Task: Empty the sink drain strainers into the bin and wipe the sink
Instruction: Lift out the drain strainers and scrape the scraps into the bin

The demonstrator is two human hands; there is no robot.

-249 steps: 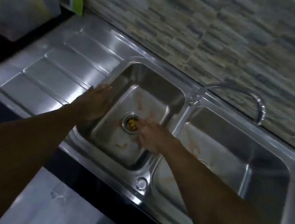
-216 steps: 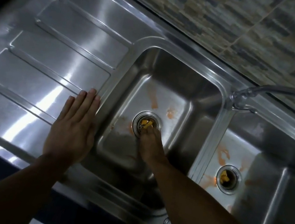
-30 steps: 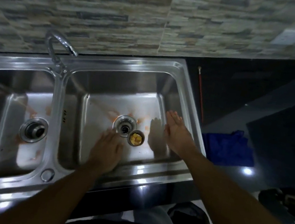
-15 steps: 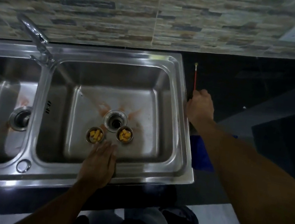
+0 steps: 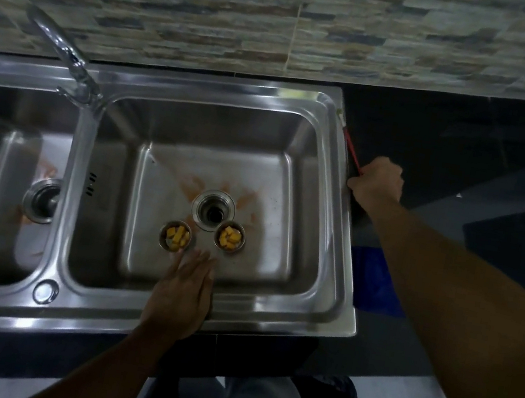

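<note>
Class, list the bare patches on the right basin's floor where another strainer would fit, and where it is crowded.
Bare: floor between right strainer and right wall; strip between drain and back wall. Crowded: front centre, with left strainer and flat left hand close by the drain. Right hand grips a red stick outside the rim.

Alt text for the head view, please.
In the right basin, the left strainer and right strainer, both holding yellow scraps, sit beside the open drain. The left hand lies flat near them; the right hand grips a red stick on the counter.
</note>
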